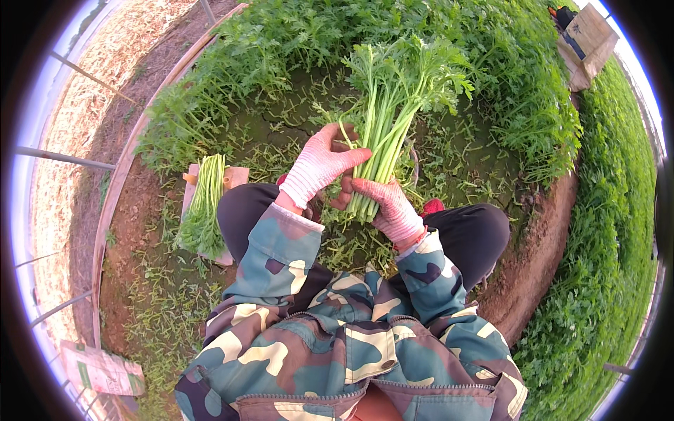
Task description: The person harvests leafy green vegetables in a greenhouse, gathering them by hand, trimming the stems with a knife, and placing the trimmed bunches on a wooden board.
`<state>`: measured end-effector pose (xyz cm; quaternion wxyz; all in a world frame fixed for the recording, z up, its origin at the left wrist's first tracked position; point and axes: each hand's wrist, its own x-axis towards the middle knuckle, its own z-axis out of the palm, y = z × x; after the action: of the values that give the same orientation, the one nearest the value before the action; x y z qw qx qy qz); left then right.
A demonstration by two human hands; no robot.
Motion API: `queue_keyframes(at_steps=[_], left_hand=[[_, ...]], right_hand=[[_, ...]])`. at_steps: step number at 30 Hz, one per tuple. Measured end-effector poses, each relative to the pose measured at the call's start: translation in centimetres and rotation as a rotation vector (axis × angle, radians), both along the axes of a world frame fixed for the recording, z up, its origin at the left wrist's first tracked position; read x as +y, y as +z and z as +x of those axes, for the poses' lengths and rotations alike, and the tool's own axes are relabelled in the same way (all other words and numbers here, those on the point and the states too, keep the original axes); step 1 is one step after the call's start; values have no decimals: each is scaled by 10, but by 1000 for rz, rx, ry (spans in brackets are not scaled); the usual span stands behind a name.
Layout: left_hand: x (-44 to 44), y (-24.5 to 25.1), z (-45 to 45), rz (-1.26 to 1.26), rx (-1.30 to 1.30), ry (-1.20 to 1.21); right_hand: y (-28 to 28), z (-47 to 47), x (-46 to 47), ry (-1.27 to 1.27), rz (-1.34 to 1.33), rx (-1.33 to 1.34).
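A bunch of leafy green vegetable stalks [383, 126] stands nearly upright before me, leaves away from me and cut ends near my lap. My right hand [388, 202], in a knitted glove with bare fingertips, grips the bunch round its lower stems. Higher up on its left side, my left hand [325, 162], gloved the same way, has its thumb against the stems and its fingers curled beside a thin bent stalk; whether it grips that stalk is unclear. To my left, another bundle of the greens [206, 205] lies on a small board [238, 175], stems pointing away from me.
Uncut greens [316, 31] grow in front and curve round to the right. Trimmings [179, 310] litter the soil. Past a dirt furrow [550, 252] grows another green bed [595, 252]. A cardboard box [587, 44] stands far right, a printed carton [102, 368] lower left, beside a long edging strip [118, 179].
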<state>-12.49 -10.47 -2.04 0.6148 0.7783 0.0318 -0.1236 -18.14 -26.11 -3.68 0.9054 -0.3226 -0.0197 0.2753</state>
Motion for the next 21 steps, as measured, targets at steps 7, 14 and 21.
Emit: queue_keyframes(at_steps=[7,14,21], left_hand=[[5,5,17,447,-309,-38],[6,20,20,758,-587,-139],[5,40,24,1034,-460,-548]], right_hand=[[-6,1,-3,29,-50,20],[-10,-2,-11,36,-40,94],[-11,-11,-12,70,-133,96]])
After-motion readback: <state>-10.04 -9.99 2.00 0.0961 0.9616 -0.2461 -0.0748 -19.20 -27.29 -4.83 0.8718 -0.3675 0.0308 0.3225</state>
